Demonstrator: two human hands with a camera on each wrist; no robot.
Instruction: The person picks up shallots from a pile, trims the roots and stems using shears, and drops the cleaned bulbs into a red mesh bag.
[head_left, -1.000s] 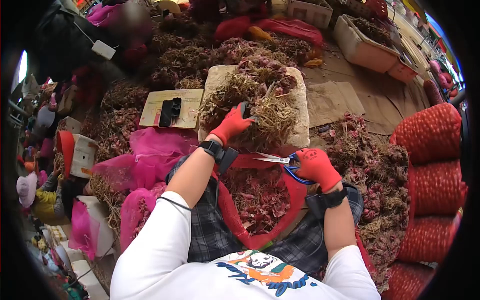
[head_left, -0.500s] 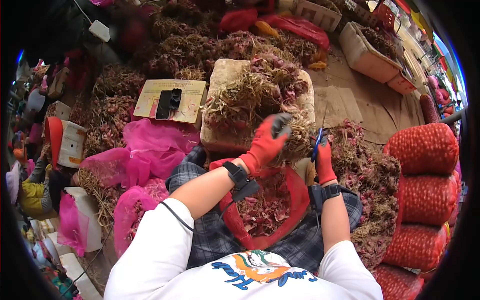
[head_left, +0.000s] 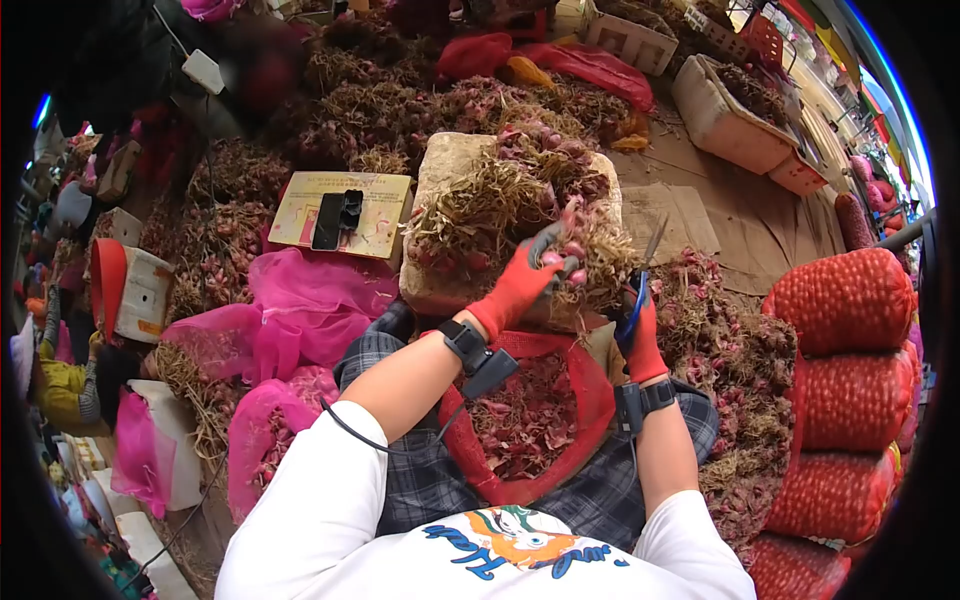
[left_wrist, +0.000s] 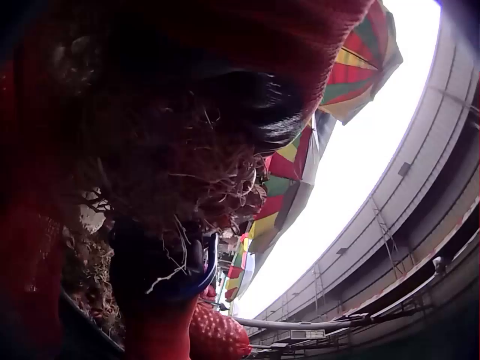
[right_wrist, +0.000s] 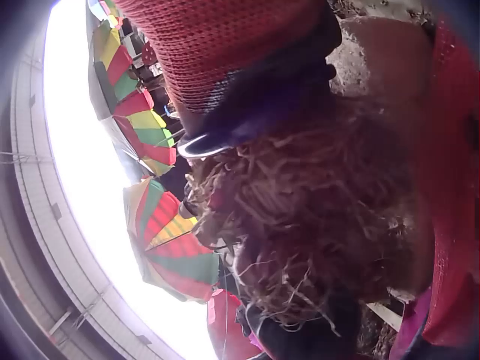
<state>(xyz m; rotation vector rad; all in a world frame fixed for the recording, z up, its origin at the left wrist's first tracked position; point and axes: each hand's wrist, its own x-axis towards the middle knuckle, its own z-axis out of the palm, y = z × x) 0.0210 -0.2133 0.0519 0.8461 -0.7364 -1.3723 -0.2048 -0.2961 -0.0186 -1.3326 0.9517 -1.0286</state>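
In the head view, the red-gloved left hand (head_left: 522, 285) grips a bunch of shallots (head_left: 575, 262) with dry stalks at the right front of a pale block (head_left: 440, 285). Just right of the bunch, the right hand (head_left: 643, 340) holds blue-handled scissors (head_left: 630, 318), blades pointing up and away. More shallots (head_left: 485, 195) are heaped on the block. Stringy roots and stalks (left_wrist: 217, 172) hang below the left hand's dark fingers in the left wrist view. The right wrist view has the tangled bunch (right_wrist: 292, 202) close below the right hand (right_wrist: 240, 60); finger details are dark.
A red mesh bag (head_left: 590, 400) holding shallots lies open between the legs. Pink netting (head_left: 310, 300) and a phone (head_left: 327, 222) on a yellow box (head_left: 380, 225) are at left. Filled red sacks (head_left: 840, 300) stack at right, beside loose shallots (head_left: 735, 370).
From the heap on the block, the left hand has moved right and toward the body, now gripping a bunch. The right hand's scissors have turned from pointing left to pointing away, beside the bunch.
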